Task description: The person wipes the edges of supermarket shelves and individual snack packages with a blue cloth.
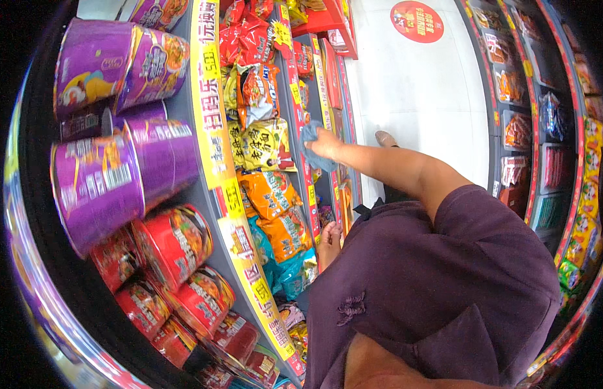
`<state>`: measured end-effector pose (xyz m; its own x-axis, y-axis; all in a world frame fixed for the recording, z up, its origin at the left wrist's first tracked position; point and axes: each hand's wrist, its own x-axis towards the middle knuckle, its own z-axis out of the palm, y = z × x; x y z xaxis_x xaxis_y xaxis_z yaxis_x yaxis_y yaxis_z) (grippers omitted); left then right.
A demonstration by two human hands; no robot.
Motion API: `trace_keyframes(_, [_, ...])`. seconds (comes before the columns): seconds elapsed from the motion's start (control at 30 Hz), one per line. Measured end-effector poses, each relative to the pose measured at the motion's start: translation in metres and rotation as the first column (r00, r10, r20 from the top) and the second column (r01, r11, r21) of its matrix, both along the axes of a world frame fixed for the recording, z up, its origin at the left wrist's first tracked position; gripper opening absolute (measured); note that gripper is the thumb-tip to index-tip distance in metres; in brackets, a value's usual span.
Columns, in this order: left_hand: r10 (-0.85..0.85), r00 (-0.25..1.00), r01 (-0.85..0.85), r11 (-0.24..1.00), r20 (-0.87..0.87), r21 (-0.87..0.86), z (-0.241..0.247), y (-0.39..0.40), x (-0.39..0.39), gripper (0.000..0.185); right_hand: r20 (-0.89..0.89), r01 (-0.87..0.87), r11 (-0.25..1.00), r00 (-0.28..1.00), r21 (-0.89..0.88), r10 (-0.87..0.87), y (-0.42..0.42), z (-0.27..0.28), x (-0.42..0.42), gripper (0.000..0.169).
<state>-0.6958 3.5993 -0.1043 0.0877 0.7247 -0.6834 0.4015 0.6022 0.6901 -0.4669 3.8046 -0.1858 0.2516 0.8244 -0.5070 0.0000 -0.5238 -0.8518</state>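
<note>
A blue-grey cloth [310, 148] is bunched in my right hand [325, 144], at the front edge of a lower shelf that carries price strips. My left hand [329, 239] is nearer my body, beside the shelf edge, with its fingers bent; whether it touches the shelf is hidden. Left of the cloth lie yellow noodle packets [270, 145], orange noodle packets [272, 194] and, lower down, turquoise packets [296, 277].
Purple noodle tubs [95, 185] and red noodle tubs [177, 243] stand on the upper shelf at the left. Across the pale tiled floor [423, 92] runs another shelf unit with packaged goods [515, 129]. A red display stand [330, 19] is at the top.
</note>
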Motion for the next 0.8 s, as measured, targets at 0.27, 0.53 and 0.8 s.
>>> trace_keyframes(0.27, [0.011,0.997,-0.012,1.0,-0.072,-0.021,-0.005,0.04,0.039,0.033,0.179,-0.141,0.989,0.973,-0.044,0.147,0.099,0.035,0.104,0.046])
trace_keyframes(0.53, [-0.024,0.981,0.018,0.999,-0.192,-0.031,0.011,0.079,0.076,0.031,0.104,-0.25,0.966,0.961,-0.067,0.256,0.171,0.022,0.173,0.051])
trace_keyframes(0.8, [-0.097,0.96,0.105,0.994,-0.262,0.017,0.015,0.093,0.086,0.028,0.345,0.141,0.985,0.924,0.096,-0.166,0.307,0.008,0.258,0.049])
